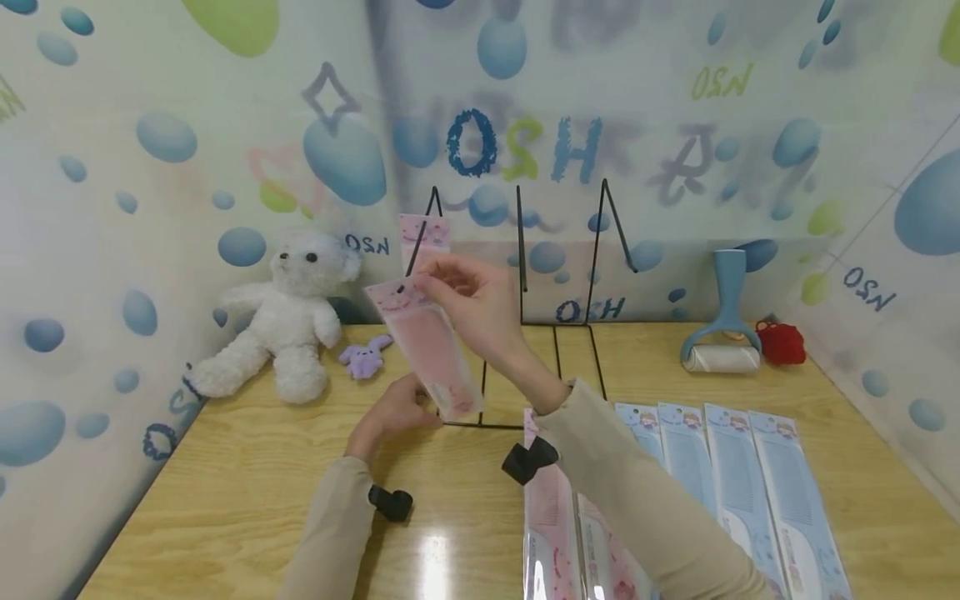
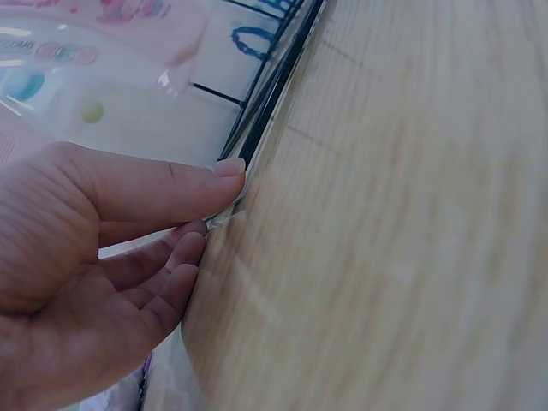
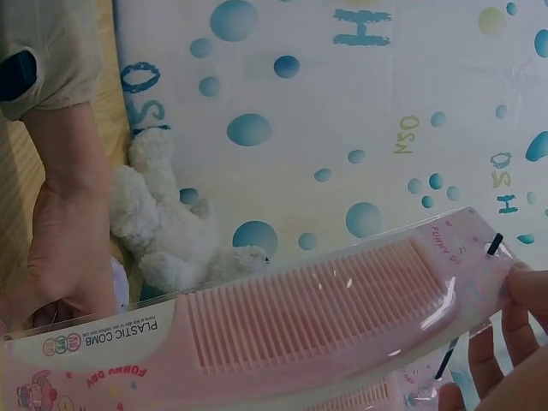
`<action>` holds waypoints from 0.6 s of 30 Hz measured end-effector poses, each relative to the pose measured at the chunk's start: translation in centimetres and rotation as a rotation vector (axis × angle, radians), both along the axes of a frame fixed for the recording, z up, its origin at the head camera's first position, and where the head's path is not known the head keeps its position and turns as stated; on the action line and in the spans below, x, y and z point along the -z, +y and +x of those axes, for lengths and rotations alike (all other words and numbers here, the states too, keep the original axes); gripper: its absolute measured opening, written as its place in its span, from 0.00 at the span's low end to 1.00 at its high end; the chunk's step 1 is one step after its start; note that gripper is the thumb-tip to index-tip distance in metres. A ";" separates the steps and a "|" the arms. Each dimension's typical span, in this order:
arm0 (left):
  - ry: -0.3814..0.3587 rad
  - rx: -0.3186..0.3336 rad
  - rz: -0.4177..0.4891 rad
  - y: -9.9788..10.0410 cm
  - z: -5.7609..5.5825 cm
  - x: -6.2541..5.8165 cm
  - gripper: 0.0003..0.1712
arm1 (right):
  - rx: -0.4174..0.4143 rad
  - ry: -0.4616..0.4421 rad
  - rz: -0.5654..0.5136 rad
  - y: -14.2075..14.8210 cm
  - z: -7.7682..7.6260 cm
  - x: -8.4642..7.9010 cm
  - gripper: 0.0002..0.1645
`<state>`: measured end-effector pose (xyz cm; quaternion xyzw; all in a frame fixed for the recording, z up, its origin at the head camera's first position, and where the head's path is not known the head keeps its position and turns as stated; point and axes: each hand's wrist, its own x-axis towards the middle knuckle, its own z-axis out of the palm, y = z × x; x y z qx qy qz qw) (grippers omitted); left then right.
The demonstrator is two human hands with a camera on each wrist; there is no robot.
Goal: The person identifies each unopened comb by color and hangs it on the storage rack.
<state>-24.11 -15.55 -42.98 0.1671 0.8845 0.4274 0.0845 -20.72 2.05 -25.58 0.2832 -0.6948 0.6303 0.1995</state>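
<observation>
My right hand [image 1: 480, 308] pinches the top of a packaged pink comb [image 1: 431, 350] by its card header. In the right wrist view a black hook tip [image 3: 495, 245] pokes through the hole of that pack. Farther back on the same hook hangs another pink comb pack [image 1: 425, 229], mostly hidden. Down at the table, my left hand [image 1: 393, 417] grips the front base wire of the black wire rack [image 1: 480, 425]. Thumb and fingers meet at that wire in the left wrist view.
Pink comb packs [image 1: 551, 508] lie at front centre, partly under my right sleeve. Several blue comb packs [image 1: 780, 492] lie in a row to their right. A white teddy bear [image 1: 288, 317] and a purple plush [image 1: 365, 357] sit left; a blue-handled roller [image 1: 723, 333] and red item [image 1: 782, 342] right.
</observation>
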 end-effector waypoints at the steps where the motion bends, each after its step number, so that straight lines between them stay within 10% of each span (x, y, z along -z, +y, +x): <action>1: -0.008 -0.007 -0.002 0.0 0.0 0.0 0.30 | 0.008 -0.001 0.007 0.0 -0.1 0.0 0.04; 18: -0.014 0.022 -0.014 0.0 -0.3 0.3 0.35 | 0.072 -0.054 0.017 0.1 -2.2 -0.2 0.06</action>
